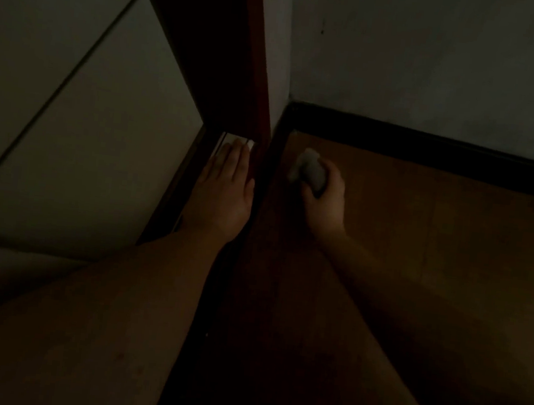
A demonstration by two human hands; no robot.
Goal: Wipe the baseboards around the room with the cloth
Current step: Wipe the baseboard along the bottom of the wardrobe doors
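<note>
The scene was very dim. At the far left lay a pale tiled floor point(78, 136) crossed by one dark grout line. Right of the tiles stood a dark reddish door frame point(256, 69), rising from the floor to the top of the view. At the foot of this door frame, on its left side, the left hand point(223, 194) lay flat, palm down, fingers straight and together, holding nothing; its fingertips pointed toward a pale strip at the base of the frame. Its bare forearm ran down to the lower left.

Just right of the door frame, a black baseboard point(429, 153) began at the wall corner and ran along the bottom of a pale wall point(439, 55) toward the right edge. Below it spread a brown wooden floor point(435, 253).

The right hand point(322, 198) was right of the door frame, near the corner, over the wooden floor. Its fingers curled around a bunched grey cloth point(308, 170), which stuck out past the knuckles toward the baseboard. Whether the cloth touched the baseboard could not be told.
</note>
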